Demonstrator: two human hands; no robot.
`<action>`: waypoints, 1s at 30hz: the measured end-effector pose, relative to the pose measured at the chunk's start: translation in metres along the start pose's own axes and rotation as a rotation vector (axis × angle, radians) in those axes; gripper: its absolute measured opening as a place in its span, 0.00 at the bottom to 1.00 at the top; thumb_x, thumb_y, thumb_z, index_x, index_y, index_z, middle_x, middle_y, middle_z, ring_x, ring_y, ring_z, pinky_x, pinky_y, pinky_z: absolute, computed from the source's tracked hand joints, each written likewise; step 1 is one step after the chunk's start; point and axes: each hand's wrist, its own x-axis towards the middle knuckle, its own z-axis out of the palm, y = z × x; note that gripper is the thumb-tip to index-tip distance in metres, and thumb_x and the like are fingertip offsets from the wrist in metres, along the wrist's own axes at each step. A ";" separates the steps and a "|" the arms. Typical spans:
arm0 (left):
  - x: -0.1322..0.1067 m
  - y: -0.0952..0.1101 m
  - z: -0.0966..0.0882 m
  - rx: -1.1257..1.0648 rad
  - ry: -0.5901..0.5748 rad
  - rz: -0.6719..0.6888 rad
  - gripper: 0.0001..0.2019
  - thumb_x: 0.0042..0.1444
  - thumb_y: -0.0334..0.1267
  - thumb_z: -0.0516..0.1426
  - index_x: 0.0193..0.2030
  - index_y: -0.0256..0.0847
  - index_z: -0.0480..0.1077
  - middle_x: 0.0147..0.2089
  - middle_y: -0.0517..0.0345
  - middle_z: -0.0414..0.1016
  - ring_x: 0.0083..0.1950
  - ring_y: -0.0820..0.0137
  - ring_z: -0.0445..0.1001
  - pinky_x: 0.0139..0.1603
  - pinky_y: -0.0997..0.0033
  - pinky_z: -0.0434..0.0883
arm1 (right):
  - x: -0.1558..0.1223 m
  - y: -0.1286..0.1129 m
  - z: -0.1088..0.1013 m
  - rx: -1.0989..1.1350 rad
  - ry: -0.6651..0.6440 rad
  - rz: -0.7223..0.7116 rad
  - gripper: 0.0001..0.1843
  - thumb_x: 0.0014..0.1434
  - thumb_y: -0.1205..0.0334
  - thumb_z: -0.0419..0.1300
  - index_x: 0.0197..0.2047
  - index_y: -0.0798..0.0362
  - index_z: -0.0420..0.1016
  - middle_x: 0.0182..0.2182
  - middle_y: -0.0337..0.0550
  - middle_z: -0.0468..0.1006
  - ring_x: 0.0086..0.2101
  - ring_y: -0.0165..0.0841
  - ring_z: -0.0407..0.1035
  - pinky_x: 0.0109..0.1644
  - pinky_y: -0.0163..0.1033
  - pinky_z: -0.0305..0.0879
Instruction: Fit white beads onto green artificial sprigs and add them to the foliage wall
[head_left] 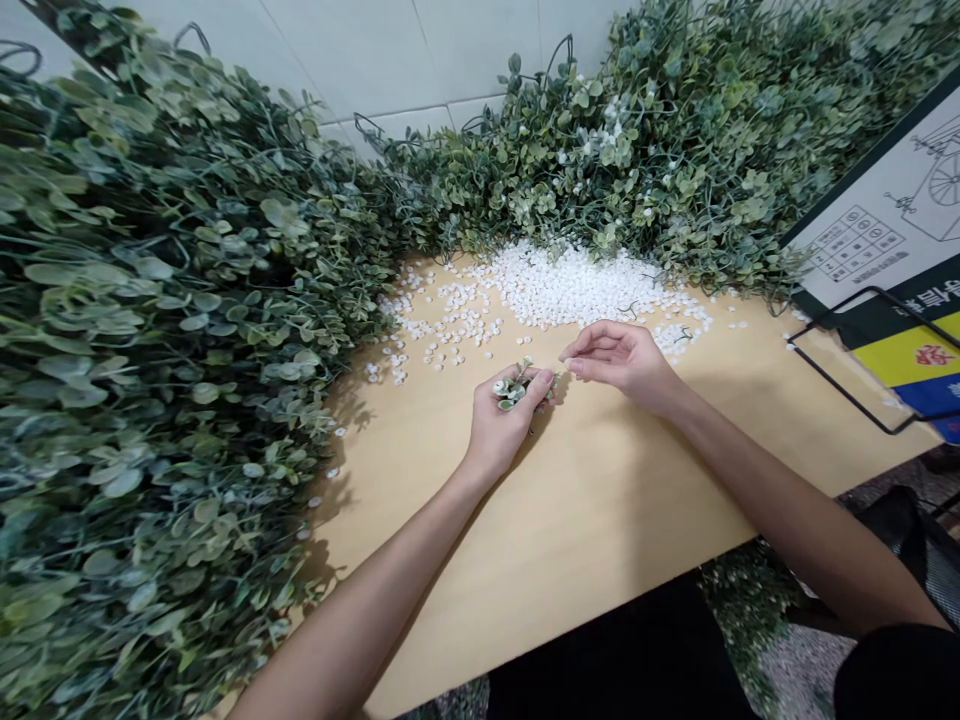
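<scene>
In the middle of the head view, my left hand (501,425) is closed around a small artificial leaf sprig (511,392) with green leaves. A white bead-like piece shows among its leaves. Just to the right, my right hand (619,362) pinches with thumb and forefinger at the sprig's tip. Whether a small white piece sits between those fingertips is too small to tell. Behind both hands lies a heap of small white plastic pieces (570,288), with more scattered to its left.
Piled artificial greenery (187,300) rises along the left, and more foliage (675,150) lines the back by the tiled wall (375,60). At the right stand a printed box (892,210) and a black wire frame (840,386). The wooden tabletop (570,520) ends near my lap.
</scene>
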 end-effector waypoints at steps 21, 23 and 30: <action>-0.001 0.001 0.001 0.014 0.030 0.018 0.15 0.56 0.50 0.69 0.33 0.39 0.79 0.31 0.56 0.79 0.30 0.71 0.74 0.35 0.69 0.72 | 0.001 0.006 0.000 0.263 -0.072 0.243 0.20 0.46 0.63 0.80 0.34 0.53 0.74 0.38 0.41 0.84 0.35 0.31 0.79 0.44 0.39 0.75; -0.001 0.000 0.001 0.016 0.033 0.017 0.15 0.56 0.49 0.69 0.33 0.39 0.79 0.30 0.56 0.79 0.30 0.71 0.74 0.35 0.70 0.72 | 0.001 0.005 0.000 0.268 -0.079 0.242 0.20 0.45 0.64 0.80 0.34 0.53 0.74 0.38 0.41 0.84 0.35 0.31 0.79 0.45 0.39 0.76; -0.001 0.002 0.001 0.027 0.037 0.009 0.16 0.56 0.50 0.69 0.33 0.38 0.79 0.31 0.56 0.79 0.30 0.72 0.73 0.34 0.70 0.72 | 0.001 0.006 -0.002 0.233 -0.102 0.196 0.20 0.46 0.65 0.80 0.34 0.53 0.74 0.38 0.41 0.84 0.36 0.30 0.78 0.44 0.37 0.75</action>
